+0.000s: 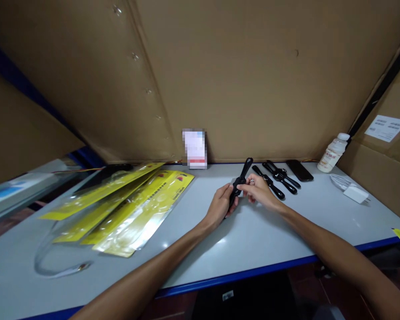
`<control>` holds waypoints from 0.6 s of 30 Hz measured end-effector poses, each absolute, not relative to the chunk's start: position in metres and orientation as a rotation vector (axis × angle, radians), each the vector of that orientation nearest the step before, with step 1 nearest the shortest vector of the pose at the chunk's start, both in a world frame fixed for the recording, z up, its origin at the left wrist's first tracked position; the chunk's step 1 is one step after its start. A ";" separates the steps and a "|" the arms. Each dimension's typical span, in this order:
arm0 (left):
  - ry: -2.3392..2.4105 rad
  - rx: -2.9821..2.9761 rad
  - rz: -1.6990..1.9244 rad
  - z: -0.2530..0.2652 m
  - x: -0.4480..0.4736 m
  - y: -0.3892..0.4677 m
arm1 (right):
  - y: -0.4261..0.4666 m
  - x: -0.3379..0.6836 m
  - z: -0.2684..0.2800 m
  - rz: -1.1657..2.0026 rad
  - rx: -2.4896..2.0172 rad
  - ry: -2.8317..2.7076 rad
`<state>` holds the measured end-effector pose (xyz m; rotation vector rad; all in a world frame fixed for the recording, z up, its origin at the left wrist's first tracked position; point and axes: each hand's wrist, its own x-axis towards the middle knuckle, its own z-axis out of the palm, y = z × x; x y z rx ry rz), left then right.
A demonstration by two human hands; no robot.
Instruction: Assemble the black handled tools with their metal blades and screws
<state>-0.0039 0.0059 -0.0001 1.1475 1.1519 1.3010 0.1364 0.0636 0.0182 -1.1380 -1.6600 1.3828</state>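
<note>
My left hand is wrapped round the lower part of a long glossy black item with rounded ends, held tilted over the table. My right hand closes its fingertips at the thicker middle of that same item. What the right fingers pinch there is partly hidden. Just beyond my right hand lie similar black items: one alone, and others crossed over each other. Their exact kind cannot be made out.
Yellow-and-clear packages fan out on the left of the white table, near a white cable. An upright blurred screen leans at the back. A black phone, a bottle and a charger lie right.
</note>
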 end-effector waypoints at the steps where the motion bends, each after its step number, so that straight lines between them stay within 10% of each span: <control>1: 1.143 1.143 1.298 0.000 -0.004 0.005 | 0.063 0.137 0.020 1.403 -1.155 -1.663; 18: 1.150 1.091 1.146 0.006 -0.010 0.007 | 0.080 0.168 0.041 1.287 -0.918 -1.856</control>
